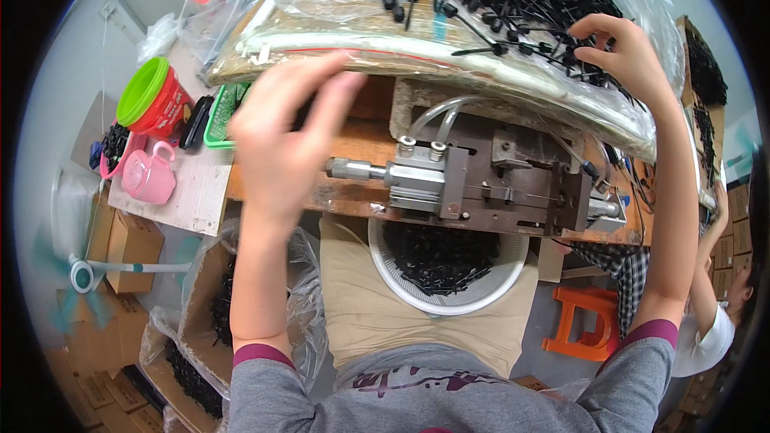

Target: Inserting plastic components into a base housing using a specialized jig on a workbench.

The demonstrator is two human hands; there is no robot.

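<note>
1. Left hand: raised over the worktop, left of the machine. It is blurred by motion; whether the fingers grip anything cannot be told.
2. Right hand: above the right part of the heap, thumb and forefinger curved and parted, with nothing visible between their tips.
3. Black parts: thin stems with thicker heads, heaped along the worktop's far side on a plastic sheet; a few lie singly near the heap's front edge.
4. Machine: a metal fixture with a silver cylinder block, at the near edge of the worktop, between the forearms. Two clear hoses rise from its block.
5. White basket: on the person's lap, below the machine, containing further black pieces.
6. Left side: red tub with green rim, pink cup and green basket.
7. Right side: orange stool; beyond it, a co-worker's sleeve.
</note>
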